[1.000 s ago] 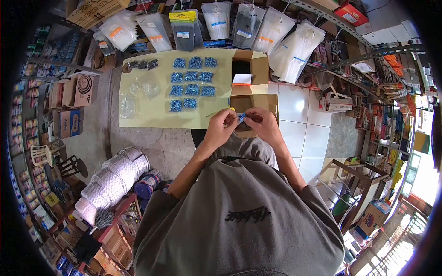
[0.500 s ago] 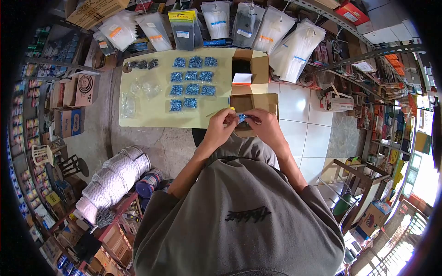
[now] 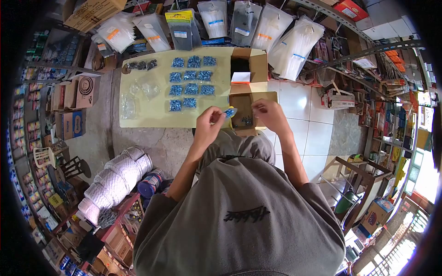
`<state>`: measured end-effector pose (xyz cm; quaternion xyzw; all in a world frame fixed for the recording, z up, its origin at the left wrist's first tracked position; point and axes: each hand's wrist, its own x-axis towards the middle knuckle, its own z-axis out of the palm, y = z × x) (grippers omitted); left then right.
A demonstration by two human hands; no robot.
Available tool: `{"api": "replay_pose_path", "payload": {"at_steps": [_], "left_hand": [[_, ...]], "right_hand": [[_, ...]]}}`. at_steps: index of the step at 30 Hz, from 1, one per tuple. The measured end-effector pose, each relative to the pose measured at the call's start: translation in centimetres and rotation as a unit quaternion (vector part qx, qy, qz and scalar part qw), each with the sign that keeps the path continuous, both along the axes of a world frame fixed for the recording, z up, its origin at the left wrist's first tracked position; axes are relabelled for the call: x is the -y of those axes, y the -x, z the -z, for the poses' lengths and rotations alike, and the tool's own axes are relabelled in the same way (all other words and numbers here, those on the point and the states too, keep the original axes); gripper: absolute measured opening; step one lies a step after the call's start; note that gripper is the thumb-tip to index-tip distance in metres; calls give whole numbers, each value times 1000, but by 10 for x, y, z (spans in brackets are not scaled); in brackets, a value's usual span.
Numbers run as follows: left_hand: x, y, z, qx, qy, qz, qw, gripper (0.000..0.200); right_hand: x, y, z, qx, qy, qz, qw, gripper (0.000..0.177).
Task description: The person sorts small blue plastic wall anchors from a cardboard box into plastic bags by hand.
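The left hand [image 3: 209, 123] pinches a small bag of blue parts [image 3: 230, 112] over an open cardboard box [image 3: 267, 97]. The right hand [image 3: 270, 114] hovers near, fingers curled, its grip unclear. Filled bags [image 3: 191, 83] lie in rows on the yellow tabletop [image 3: 152, 115].

Rows of blue packets [image 3: 191, 87] are laid on the counter [image 3: 152, 117] left of the open box [image 3: 251, 64]; clear bags [image 3: 138, 92] are spread farther left.
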<state>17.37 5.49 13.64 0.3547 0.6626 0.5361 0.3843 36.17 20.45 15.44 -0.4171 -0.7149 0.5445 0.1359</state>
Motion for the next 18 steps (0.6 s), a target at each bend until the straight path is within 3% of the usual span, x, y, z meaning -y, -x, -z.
{"api": "replay_pose_path", "payload": {"at_steps": [1, 2, 4, 7, 8, 11, 18], "left_hand": [[3, 4, 2, -3, 7, -16, 1000, 11], [8, 8, 6, 6, 20, -21, 1000, 10], [14, 15, 7, 3, 23, -30, 999, 10], [24, 23, 8, 8, 22, -56, 998, 10], [27, 25, 9, 14, 17, -65, 998, 11], [36, 26, 9, 17, 14, -89, 996, 11], [44, 16, 2, 30, 18, -123, 992, 9]], "right_hand": [[-2, 0, 11, 46, -28, -65, 996, 22], [-2, 2, 28, 46, -28, -63, 997, 22], [6, 11, 67, 104, -50, -206, 972, 27], [24, 22, 91, 150, -86, -274, 946, 30], [28, 33, 102, 236, -95, -255, 933, 32], [26, 54, 137, 309, -84, -301, 898, 30], [29, 48, 184, 244, -243, -424, 838, 24]]}}
